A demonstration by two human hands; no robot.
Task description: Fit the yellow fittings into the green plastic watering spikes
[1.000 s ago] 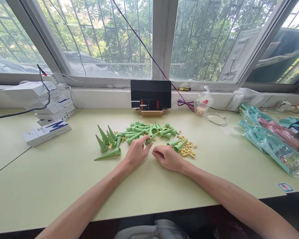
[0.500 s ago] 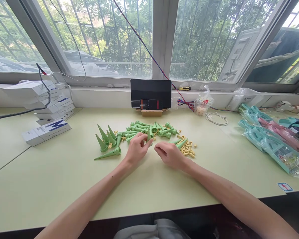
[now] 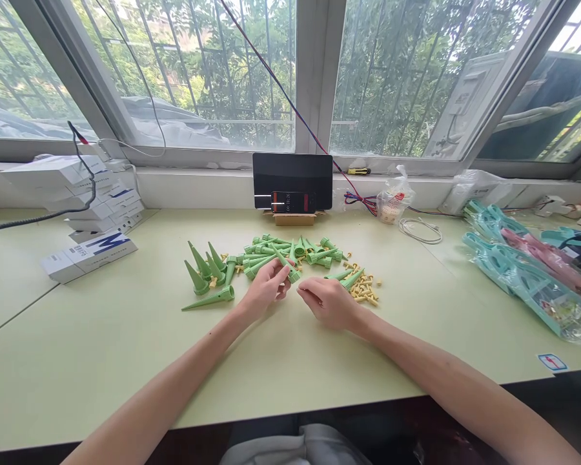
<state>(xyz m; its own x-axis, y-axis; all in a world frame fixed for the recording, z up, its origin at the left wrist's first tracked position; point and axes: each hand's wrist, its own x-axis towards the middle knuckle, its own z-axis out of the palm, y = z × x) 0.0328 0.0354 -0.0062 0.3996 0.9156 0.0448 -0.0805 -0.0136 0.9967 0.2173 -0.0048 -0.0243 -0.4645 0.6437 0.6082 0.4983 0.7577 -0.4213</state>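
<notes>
Between the fingers of my left hand [image 3: 268, 285] is a green plastic watering spike [image 3: 285, 263], its point tilted up and left and its wide cap end toward my right hand. My right hand [image 3: 330, 301] is closed in a pinch beside that cap; what it pinches, if anything, is too small to make out. Behind the hands lies a pile of green spikes [image 3: 314, 253]. Small yellow pegs [image 3: 366, 288] are heaped to the right of my right hand, with two green spikes touching them. Several spikes [image 3: 199, 266] stand upright on the left, and one [image 3: 210, 299] lies flat before them.
White boxes [image 3: 91, 194] are stacked at the left. A phone [image 3: 294, 202] leans against a black screen [image 3: 293, 169] at the back. A bagged cup [image 3: 392, 201] and coiled white cable [image 3: 420, 231] sit back right, with bagged turquoise plastic pieces [image 3: 513, 271] at the far right.
My left hand has turned the spike, from leaning right to upright and then to leaning left, cap toward my right hand. The right hand stays pinched, shifting only slightly.
</notes>
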